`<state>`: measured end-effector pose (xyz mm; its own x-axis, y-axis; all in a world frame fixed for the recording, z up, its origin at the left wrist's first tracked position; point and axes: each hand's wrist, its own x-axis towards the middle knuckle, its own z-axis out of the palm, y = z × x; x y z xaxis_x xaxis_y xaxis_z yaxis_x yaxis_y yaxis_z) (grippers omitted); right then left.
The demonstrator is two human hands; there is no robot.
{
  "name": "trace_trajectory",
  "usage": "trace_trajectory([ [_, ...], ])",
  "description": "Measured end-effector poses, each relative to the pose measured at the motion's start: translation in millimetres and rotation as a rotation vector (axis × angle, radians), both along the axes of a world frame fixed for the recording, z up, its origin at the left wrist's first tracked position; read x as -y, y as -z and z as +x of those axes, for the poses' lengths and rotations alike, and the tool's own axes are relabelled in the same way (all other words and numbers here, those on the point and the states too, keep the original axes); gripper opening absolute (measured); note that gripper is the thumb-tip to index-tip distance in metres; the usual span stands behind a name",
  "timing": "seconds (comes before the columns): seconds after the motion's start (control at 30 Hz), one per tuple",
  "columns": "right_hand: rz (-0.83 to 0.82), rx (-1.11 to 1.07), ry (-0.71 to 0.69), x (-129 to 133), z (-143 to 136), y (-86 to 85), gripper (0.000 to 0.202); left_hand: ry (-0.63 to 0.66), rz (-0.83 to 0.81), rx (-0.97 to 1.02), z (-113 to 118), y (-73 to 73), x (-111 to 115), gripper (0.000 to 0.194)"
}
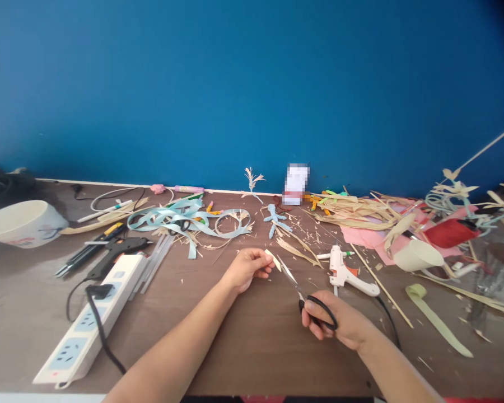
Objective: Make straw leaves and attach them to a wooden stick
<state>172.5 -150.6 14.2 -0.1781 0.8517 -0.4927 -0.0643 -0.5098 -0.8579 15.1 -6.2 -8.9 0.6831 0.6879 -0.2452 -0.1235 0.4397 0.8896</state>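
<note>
Between the thumb and fingers of my left hand is a small pale strip, pinched at its upper left end. My right hand holds black-handled scissors with fingers through the loops. Their blades are parted and point up and left, close beside the strip's free end. Whether the blades touch the strip is hard to tell. Beyond my hands lie a light-blue wrapped figure and dry husk strips. A white glue gun rests right of the scissors.
At the left are a power strip, a dark glue gun, a cutter and a white bowl. Blue ribbon lies behind. Rightward are husks, a cup, red roll and green ribbon.
</note>
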Motion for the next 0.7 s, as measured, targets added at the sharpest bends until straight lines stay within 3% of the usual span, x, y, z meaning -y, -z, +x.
trace_trajectory([
  [0.37, -0.002, 0.011, -0.011, 2.8, 2.4, -0.8, 0.045, -0.021, 0.046, -0.021, -0.6, -1.4, -0.5, 0.025],
  [0.7, 0.007, -0.05, 0.011, -2.1, -3.8, 1.9, 0.046, 0.108, 0.056, -0.008, -1.6, -1.8, 1.2, 0.025],
])
